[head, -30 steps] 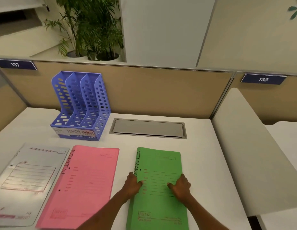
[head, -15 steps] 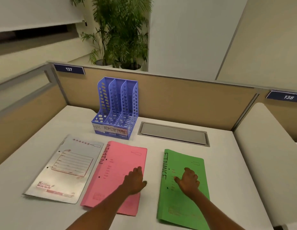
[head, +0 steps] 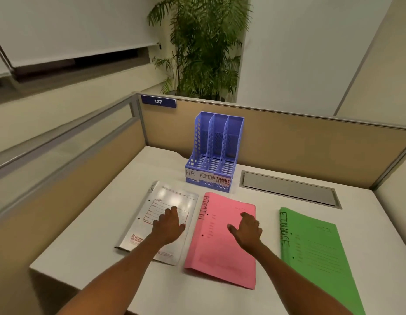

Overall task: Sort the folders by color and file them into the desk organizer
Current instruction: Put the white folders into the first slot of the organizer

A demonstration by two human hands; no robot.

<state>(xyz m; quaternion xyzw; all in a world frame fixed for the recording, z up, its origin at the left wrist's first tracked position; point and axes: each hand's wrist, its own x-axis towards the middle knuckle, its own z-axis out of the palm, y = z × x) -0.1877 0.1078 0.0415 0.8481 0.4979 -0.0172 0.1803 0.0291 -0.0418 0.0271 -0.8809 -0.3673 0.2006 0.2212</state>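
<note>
Three folders lie flat side by side on the white desk (head: 97, 237): a white one (head: 156, 205) at the left, a pink one marked ADMIN (head: 222, 258) in the middle, a green one marked FINANCE (head: 315, 253) at the right. My left hand (head: 169, 226) rests flat on the white folder with relaxed fingers. My right hand (head: 247, 230) lies over the pink folder's upper right part, fingers loosely bent, holding nothing. Behind the folders stands a blue three-slot desk organizer (head: 216, 142) labelled HR, ADMIN, FINANCE; all slots look empty.
A grey cable hatch (head: 288, 189) is set into the desk right of the organizer. Tan partition walls (head: 311, 146) enclose the desk at the back and left, with a plate reading 137 (head: 158, 101). A potted plant (head: 204, 46) stands behind the partition.
Both hands shifted leftward: the left went from the green folder over the pink one to the white folder, the right from the green folder to the pink one. The view turned left.
</note>
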